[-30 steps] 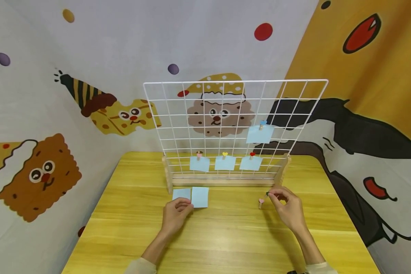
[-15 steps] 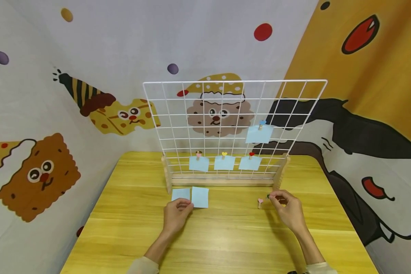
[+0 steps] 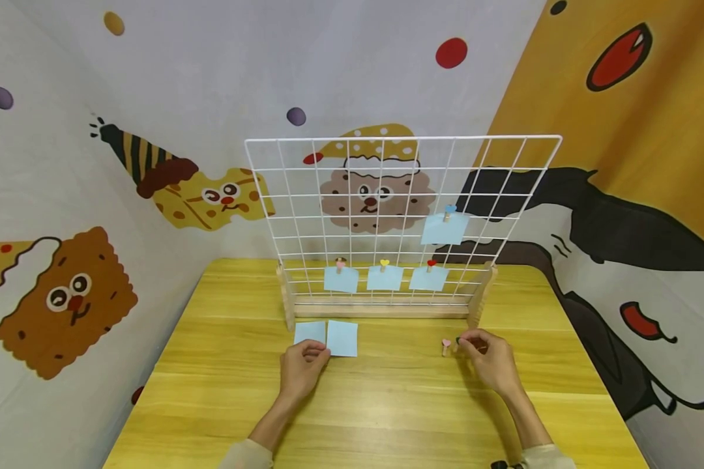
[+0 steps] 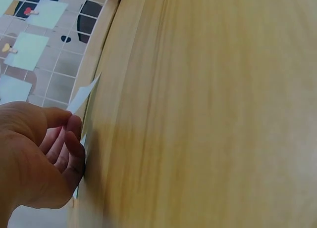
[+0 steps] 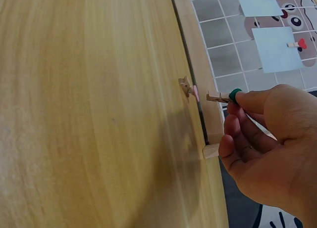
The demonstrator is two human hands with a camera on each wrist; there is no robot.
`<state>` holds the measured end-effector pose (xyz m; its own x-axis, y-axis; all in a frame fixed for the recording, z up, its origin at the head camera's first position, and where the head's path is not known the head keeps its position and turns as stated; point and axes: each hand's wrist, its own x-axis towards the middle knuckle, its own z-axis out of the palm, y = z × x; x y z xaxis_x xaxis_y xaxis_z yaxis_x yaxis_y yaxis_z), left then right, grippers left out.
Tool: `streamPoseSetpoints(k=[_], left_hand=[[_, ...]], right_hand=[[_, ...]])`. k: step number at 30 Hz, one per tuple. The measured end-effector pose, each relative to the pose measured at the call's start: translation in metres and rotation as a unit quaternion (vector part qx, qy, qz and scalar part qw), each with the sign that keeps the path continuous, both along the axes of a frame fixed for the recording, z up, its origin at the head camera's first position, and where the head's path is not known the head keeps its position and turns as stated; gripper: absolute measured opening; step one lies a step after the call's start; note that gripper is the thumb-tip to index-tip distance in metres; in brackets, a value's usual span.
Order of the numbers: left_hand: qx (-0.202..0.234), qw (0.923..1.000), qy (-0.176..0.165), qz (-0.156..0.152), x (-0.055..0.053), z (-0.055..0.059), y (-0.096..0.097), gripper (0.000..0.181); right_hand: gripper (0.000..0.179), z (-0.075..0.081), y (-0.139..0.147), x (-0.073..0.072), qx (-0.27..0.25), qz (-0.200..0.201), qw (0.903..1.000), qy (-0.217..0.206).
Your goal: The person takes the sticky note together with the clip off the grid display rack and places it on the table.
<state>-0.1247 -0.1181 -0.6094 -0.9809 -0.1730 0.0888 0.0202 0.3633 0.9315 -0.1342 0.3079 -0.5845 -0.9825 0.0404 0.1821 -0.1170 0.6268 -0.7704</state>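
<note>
My left hand is at the near edge of two light blue paper notes on the table. Its thumb and fingers pinch one note, which tilts up off the wood in the left wrist view. The other note lies to its left, partly behind the hand. With thumb and forefinger, my right hand pinches a small wooden clothespin by its green top. Another clothespin, with a pink heart, is on the table just left of that hand.
Behind the hands stands a white wire grid on a wooden base. Three notes hang in a low row on it, and one blue-clipped note hangs higher at the right. A printed cloth surrounds the table.
My right hand has come slightly down toward me with the green-topped clothespin. The left hand has stayed nearly still at the notes.
</note>
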Motion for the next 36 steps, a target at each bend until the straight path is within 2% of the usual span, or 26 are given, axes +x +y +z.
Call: streamPoseSetpoints(k=[14, 36], left_hand=[[-0.034, 0.9993, 0.011, 0.006, -0.001, -0.002, 0.0, 0.006], [-0.055, 0.9984, 0.005, 0.007, -0.002, -0.001, 0.001, 0.005]], right_hand=[[0.011, -0.01, 0.001, -0.004, 0.023, 0.008, 0.998, -0.059], [0.012, -0.013, 0.002, -0.009, 0.042, 0.001, 0.9962, -0.077]])
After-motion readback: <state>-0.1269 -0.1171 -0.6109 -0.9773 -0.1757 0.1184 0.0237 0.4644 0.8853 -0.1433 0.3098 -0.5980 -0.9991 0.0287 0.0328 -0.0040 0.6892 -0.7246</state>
